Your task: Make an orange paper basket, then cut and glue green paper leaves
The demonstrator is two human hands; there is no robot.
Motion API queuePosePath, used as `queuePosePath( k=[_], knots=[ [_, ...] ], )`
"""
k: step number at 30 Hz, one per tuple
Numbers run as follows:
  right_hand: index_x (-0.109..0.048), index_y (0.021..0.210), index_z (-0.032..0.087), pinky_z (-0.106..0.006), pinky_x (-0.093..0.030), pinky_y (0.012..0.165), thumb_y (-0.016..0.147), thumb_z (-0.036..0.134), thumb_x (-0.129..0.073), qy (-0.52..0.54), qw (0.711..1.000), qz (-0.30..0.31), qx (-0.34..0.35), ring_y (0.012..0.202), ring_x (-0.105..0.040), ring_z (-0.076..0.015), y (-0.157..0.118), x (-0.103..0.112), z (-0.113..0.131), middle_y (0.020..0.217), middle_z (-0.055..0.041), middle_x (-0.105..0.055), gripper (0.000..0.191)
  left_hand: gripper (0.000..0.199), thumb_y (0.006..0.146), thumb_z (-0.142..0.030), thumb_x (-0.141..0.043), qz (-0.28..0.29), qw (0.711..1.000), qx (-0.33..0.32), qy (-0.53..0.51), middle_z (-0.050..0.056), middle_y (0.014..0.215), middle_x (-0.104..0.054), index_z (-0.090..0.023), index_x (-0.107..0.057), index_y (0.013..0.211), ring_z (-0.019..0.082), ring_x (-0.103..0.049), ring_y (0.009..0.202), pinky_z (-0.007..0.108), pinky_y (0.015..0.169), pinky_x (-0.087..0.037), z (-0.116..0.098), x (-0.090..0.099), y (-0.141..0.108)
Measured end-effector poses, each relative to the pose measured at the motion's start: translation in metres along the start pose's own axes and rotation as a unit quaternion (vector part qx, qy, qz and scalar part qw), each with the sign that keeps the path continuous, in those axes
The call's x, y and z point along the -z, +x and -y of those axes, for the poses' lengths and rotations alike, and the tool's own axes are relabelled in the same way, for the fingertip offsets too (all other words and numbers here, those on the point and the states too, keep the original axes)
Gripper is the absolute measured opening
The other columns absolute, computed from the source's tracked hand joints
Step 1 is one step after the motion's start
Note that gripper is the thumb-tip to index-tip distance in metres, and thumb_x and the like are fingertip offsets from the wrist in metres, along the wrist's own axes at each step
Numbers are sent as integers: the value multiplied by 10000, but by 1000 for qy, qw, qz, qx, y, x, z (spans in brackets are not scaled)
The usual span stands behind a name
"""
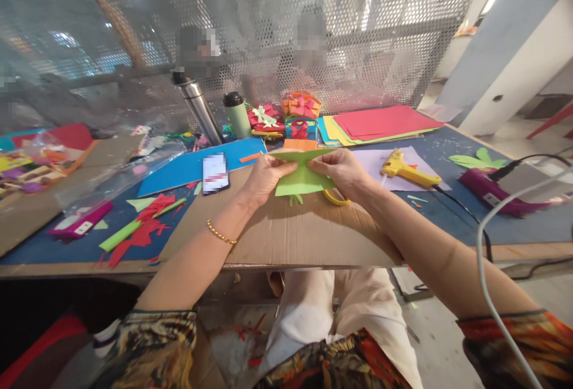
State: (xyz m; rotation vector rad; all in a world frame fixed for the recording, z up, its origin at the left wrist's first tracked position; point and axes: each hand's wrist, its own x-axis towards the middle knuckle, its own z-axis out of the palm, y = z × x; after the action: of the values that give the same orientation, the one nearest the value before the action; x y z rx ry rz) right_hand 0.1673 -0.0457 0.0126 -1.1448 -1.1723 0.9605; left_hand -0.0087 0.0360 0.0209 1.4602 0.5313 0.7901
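A piece of light green paper with a crease across it is held up between both hands, above a sheet of brown cardboard. My left hand pinches its left side, thumb on the near face. On the opposite side, my right hand pinches it in the same way. Below the paper a small green cutout lies on the cardboard. Close to my right wrist is a yellow ring-shaped handle, the rest of it hidden by the hand and paper.
A yellow glue gun rests on lilac paper to the right, its cord trailing off the table edge. A phone, red paper scraps, a steel flask, a green bottle and stacked coloured sheets lie around.
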Motion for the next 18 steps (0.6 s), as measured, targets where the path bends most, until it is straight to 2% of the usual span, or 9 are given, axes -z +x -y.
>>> queuePosePath(
  k=[5,8,12,15,18],
  knots=[
    [-635,592,197,-257,-362,521,540,516,-946,10,999,-42,2,546,-481,-108,1,1,1,561,25,-575,448,297,673,-345,-905,35,999,-38,11,77,932,-848,-183,-860,918,224,-765,838,310,718,-583,-5,5,0],
    [-638,600,199,-259,-402,531,557,480,-911,-1,998,-59,19,554,-518,-118,1,3,2,574,17,-608,393,266,669,-266,-806,61,998,-32,4,85,957,-852,-174,-870,910,198,-746,815,290,717,-566,-9,9,1],
    [-692,667,203,-283,-473,557,569,502,-919,-20,998,-24,56,599,-602,-156,1,6,4,626,-3,-650,388,297,678,-361,-713,138,990,0,-31,130,870,-814,-126,-835,811,229,-741,804,334,739,-582,-14,13,2],
    [-690,664,198,-285,-467,552,621,556,-925,-62,994,23,83,597,-587,-149,0,7,5,650,-17,-662,430,343,749,-476,-802,105,994,-18,5,52,693,-694,-149,-720,689,132,-617,625,260,600,-487,-14,9,0],
    [-685,629,195,-279,-449,543,666,602,-910,-95,988,53,108,583,-552,-136,0,8,6,643,-24,-669,467,436,665,-431,-968,68,996,-25,42,-46,632,-586,-182,-621,750,75,-500,540,212,510,-357,-12,6,-2]
  ],
)
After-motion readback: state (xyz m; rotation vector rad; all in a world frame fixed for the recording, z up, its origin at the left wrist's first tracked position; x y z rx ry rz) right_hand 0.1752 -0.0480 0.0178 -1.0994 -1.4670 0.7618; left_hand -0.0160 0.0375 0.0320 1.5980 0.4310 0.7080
